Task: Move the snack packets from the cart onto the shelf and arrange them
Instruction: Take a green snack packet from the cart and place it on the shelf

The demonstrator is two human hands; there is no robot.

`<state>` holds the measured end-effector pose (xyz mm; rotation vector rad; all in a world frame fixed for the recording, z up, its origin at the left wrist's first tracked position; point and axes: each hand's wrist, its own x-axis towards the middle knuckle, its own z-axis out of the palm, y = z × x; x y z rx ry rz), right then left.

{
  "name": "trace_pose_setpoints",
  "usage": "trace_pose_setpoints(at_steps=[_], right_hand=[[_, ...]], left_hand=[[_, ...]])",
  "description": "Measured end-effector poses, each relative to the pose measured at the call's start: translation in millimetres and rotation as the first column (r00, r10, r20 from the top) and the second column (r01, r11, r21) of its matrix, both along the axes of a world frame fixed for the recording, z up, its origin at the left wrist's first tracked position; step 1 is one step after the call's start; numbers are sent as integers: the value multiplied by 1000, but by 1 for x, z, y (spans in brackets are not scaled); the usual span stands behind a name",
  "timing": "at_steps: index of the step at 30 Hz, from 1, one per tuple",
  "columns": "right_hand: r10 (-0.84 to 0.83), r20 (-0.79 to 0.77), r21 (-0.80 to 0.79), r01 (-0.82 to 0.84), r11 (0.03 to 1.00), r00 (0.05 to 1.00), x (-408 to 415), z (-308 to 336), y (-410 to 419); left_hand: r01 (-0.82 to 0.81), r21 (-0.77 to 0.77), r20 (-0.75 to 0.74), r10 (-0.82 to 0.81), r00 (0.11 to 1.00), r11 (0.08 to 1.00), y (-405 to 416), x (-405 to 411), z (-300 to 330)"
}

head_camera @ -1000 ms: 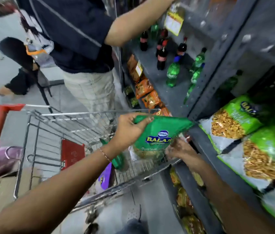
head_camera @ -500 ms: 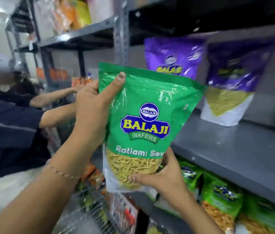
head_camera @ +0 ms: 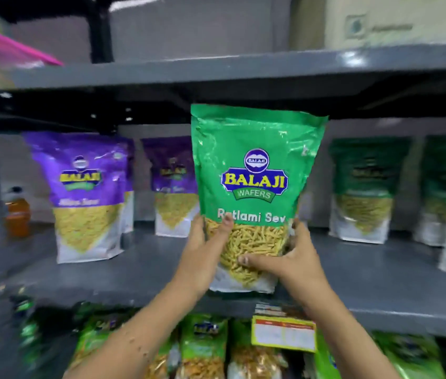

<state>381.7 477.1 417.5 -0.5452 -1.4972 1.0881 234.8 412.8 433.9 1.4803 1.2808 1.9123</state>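
Both hands clasp the lower part of a green Ratlami Sev packet (head_camera: 254, 184). Left hand (head_camera: 202, 255) wraps the left edge, thumb laid across the clear window. Right hand (head_camera: 295, 258) cups the right edge, thumb pressed over the front, fingers curled behind. The packet stands upright, label facing out, its base at the front lip of the grey shelf (head_camera: 380, 283); whether it touches the shelf is unclear.

Left of it on the same shelf stand two purple packets (head_camera: 88, 195), the nearer one forward, the other (head_camera: 172, 187) farther back. Right of it, two dark green packets (head_camera: 367, 187) stand toward the rear, blurred. An orange bottle (head_camera: 18, 212) sits at the far left. A yellow price tag (head_camera: 284, 333) hangs on the shelf edge just below the held packet. Light green packets (head_camera: 202, 348) crowd the tier beneath.
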Motion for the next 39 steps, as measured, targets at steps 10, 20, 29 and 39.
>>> trace_pose_setpoints(at_steps=[10, 20, 29, 39], right_hand=[[-198, 94, -62, 204, 977, 976, 133, 0, 88], [-238, 89, -98, 247, 964, 967, 165, 3, 117], [-254, 104, -116, 266, 957, 962, 176, 2, 125], [-436, -63, 51, 439, 897, 898, 156, 22, 81]], left_hand=[[178, -153, 45, -173, 984, 972, 113, 120, 1], [223, -202, 53, -217, 975, 954, 155, 155, 4], [245, -238, 64, -236, 970, 940, 174, 165, 1], [210, -281, 15, -214, 977, 936, 118, 105, 16]])
